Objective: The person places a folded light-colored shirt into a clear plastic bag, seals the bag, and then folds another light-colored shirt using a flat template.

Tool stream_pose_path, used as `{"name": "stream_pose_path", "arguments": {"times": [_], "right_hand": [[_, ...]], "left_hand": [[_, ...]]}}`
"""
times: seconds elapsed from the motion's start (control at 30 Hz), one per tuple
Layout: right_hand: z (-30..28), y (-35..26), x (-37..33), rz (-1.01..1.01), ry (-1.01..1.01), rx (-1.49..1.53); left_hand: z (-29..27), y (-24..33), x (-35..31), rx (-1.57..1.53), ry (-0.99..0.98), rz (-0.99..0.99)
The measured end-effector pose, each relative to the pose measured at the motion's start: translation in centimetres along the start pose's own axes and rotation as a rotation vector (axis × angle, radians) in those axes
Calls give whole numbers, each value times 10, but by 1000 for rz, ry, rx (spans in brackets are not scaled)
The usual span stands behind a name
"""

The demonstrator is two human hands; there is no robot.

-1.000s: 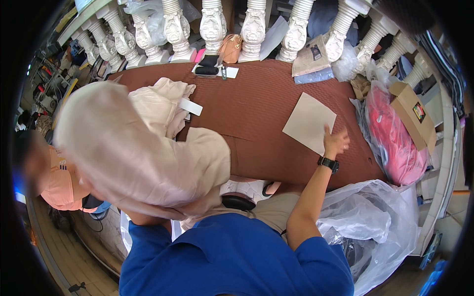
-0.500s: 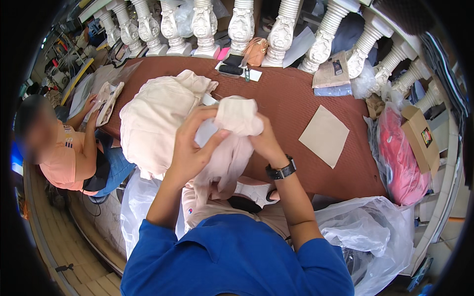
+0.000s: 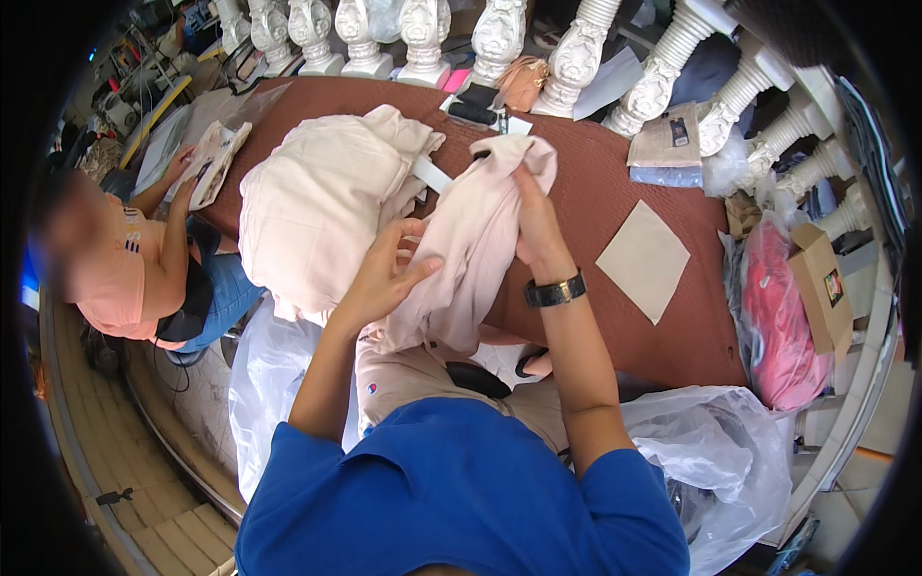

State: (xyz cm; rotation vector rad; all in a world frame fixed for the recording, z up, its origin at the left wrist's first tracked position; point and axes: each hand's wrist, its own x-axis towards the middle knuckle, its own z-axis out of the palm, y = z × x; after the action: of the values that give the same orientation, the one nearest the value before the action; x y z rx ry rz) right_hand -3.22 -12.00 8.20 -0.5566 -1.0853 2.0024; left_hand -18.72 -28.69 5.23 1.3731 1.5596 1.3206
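I hold a pale pink garment (image 3: 461, 250) over the near edge of a brown-topped table (image 3: 615, 192). My right hand (image 3: 538, 226) grips its upper part near a folded end. My left hand (image 3: 389, 274) presses flat against its left side, fingers spread. The cloth hangs down toward my lap. A pile of cream garments (image 3: 317, 202) lies on the table just left of it, with a white tag sticking out.
A beige card sheet (image 3: 643, 259) lies on the table to the right. A person in an orange top (image 3: 125, 269) sits at the left, handling cloth. Clear plastic bags (image 3: 715, 451), a pink bundle (image 3: 778, 317), a cardboard box (image 3: 821, 283) and white balusters (image 3: 499, 34) surround the table.
My right hand left the beige sheet and joined my left on the pink garment. The garment has come down from in front of the camera and now hangs lengthwise between my hands.
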Motion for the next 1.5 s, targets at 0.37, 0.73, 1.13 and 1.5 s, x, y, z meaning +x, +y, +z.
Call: {"name": "stream_pose_path", "arguments": {"times": [0.37,0.73,1.13,1.5], "right_hand": [[-49,-14,32,-32,-39,226],[-214,27,42,-102,640,-828],[-125,74,-30,-521,-72,-1516],[-100,26,8,-636,86,-1126]], "left_hand": [[-2,-60,-17,91,-109,87],[2,-82,-38,676,-7,347],[3,-94,-36,507,140,212],[-14,-56,-14,-322,219,-92]]}}
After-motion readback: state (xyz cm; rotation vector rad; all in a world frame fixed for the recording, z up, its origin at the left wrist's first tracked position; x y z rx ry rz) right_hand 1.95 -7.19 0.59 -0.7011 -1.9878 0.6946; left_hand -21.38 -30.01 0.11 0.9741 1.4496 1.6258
